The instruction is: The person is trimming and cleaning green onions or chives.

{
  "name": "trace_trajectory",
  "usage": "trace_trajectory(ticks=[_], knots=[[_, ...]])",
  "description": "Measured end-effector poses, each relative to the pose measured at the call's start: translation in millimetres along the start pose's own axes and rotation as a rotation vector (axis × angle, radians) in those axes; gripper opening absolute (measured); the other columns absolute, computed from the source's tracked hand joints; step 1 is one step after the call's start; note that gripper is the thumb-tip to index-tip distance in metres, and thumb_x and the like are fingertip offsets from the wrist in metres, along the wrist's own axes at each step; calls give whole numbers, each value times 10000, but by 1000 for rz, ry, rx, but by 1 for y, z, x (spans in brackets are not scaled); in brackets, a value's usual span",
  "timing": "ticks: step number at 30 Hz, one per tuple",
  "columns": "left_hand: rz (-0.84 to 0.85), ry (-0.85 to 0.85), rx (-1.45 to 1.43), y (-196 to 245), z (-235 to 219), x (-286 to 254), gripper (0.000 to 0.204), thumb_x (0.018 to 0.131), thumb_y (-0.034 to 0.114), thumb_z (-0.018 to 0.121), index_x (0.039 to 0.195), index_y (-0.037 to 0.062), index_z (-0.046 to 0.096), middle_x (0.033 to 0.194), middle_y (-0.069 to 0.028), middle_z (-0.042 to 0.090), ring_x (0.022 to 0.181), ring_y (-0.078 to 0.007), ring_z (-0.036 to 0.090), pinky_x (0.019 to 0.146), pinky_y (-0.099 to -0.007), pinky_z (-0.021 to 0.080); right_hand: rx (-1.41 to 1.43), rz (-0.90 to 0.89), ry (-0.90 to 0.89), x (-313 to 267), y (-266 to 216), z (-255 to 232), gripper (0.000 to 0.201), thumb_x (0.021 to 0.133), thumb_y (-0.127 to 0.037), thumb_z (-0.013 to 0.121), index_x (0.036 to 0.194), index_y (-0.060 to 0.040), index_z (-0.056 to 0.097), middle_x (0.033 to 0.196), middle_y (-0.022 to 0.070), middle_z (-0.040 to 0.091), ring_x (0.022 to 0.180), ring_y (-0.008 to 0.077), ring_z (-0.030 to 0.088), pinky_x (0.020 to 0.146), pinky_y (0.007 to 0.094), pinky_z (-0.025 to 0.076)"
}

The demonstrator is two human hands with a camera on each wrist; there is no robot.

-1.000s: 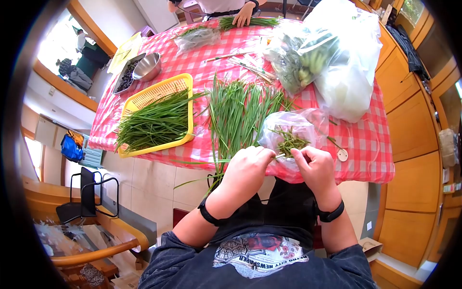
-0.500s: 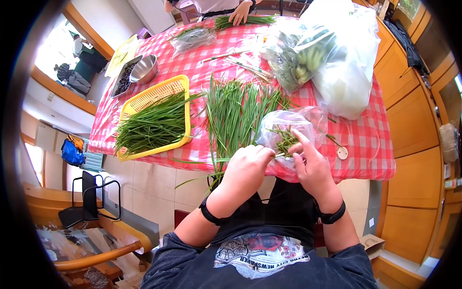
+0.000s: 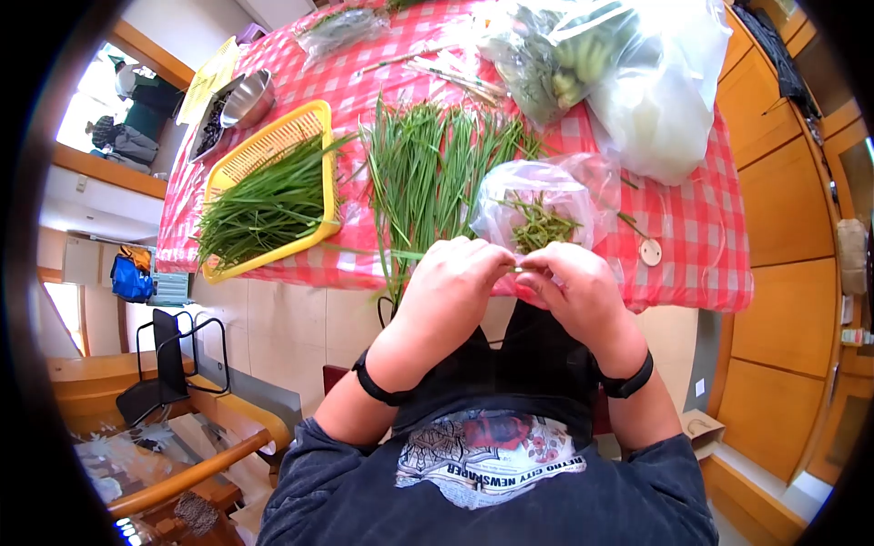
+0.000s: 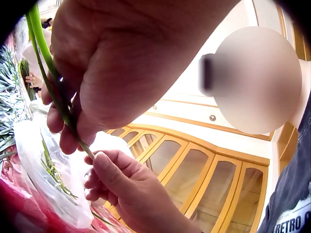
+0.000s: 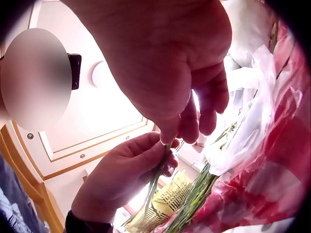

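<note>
In the head view the left hand [image 3: 451, 289] and right hand [image 3: 584, 293] meet at the table's near edge. The left wrist view shows green stalks [image 4: 44, 48] running through the curled left fingers; the right hand [image 4: 133, 187] pinches their pale lower end between thumb and forefinger. In the right wrist view, too, both hands' fingertips come together on the stalk ends. Just beyond the hands lies a clear plastic bag [image 3: 492, 196] holding short green trimmings [image 3: 543, 225]. Left of the bag, long green stalks [image 3: 423, 164] are spread on the table.
A yellow basket [image 3: 330, 173] of green stalks stands at the left, with a metal bowl [image 3: 248, 100] behind it. Large plastic bags [image 3: 657, 118] of vegetables fill the back right of the checked tablecloth [image 3: 701, 264]. A round white disc [image 3: 650, 252] lies near the right edge.
The right hand, whose fingers were spread half a second ago, has come back to the stalk ends at the left fingertips. The head view has shifted, so the table sits higher in it.
</note>
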State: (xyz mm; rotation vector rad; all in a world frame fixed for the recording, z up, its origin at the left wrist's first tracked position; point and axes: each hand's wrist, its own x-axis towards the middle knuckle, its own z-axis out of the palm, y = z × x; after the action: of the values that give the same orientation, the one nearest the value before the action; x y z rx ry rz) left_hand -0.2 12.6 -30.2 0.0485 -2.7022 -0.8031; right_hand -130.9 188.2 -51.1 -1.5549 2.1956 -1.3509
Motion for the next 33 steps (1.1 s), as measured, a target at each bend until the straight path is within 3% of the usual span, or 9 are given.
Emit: trace_trajectory(ticks=[5, 16, 18, 20, 22, 23, 27, 31, 33], knots=[[-64, -28, -44, 4, -6, 2, 123, 953, 141, 709, 1038, 54, 727, 947, -125, 703, 917, -350, 666, 830, -431, 517, 44, 8, 108, -1, -2, 8, 126, 914, -106, 772, 993, -29, 711, 923, 148, 725, 830, 357, 708, 739, 420, 561], [-105, -102, -73, 4, -16, 1, 111, 953, 155, 724, 1004, 57, 723, 945, -118, 702, 924, -348, 668, 828, -426, 520, 156, 62, 85, -5, 2, 4, 115, 911, -58, 773, 1017, -22, 746, 920, 146, 740, 832, 329, 718, 744, 387, 564], [-109, -101, -60, 2, -15, 0, 114, 953, 154, 724, 1005, 53, 723, 948, -120, 702, 928, -346, 668, 834, -425, 520, 203, 163, 82, -8, 4, 6, 119, 914, -64, 772, 1022, -21, 747, 927, 151, 741, 847, 340, 716, 759, 389, 568], [-109, -82, -51, 2, -16, -1, 118, 954, 150, 723, 1001, 43, 722, 929, -127, 697, 906, -352, 670, 816, -430, 521, 204, 148, 97, -10, 6, 3, 98, 953, -70, 749, 1032, -12, 742, 909, 140, 743, 804, 285, 728, 731, 364, 568], [-144, -47, -64, -3, -17, -1, 119, 959, 146, 718, 996, 33, 719, 898, -135, 690, 875, -358, 671, 789, -435, 522, 255, 324, 174, -10, 6, 0, 95, 1002, -75, 709, 1037, 11, 731, 868, 127, 734, 762, 198, 728, 696, 332, 563], [-139, -36, -71, -4, -17, -1, 127, 973, 152, 704, 1000, 29, 721, 886, -141, 692, 861, -363, 675, 771, -441, 524, 303, 303, 250, -9, 7, 2, 158, 1047, -103, 660, 966, 28, 695, 793, 97, 693, 699, 125, 676, 645, 286, 530], [-140, -43, -109, -7, -15, -2, 143, 988, 166, 692, 1019, 31, 723, 900, -143, 703, 874, -367, 679, 780, -441, 528, 338, 305, 177, -14, 10, -2, 317, 1072, -174, 638, 823, 10, 567, 660, 42, 556, 585, 123, 488, 562, 289, 422], [-143, -46, -103, -5, -14, -1, 152, 1000, 174, 677, 1045, 35, 721, 927, -147, 710, 896, -373, 682, 795, -442, 536, 181, 207, 22, -16, 12, -2, 249, 1025, -188, 723, 889, -3, 627, 706, 50, 593, 582, 144, 508, 553, 304, 436], [-138, -50, -93, -5, -15, -1, 149, 1003, 172, 674, 1053, 39, 720, 933, -146, 711, 900, -374, 682, 799, -442, 538, 267, 235, 103, -9, -6, 9, 181, 992, -159, 755, 957, -8, 662, 762, 63, 622, 596, 156, 540, 570, 303, 464]])
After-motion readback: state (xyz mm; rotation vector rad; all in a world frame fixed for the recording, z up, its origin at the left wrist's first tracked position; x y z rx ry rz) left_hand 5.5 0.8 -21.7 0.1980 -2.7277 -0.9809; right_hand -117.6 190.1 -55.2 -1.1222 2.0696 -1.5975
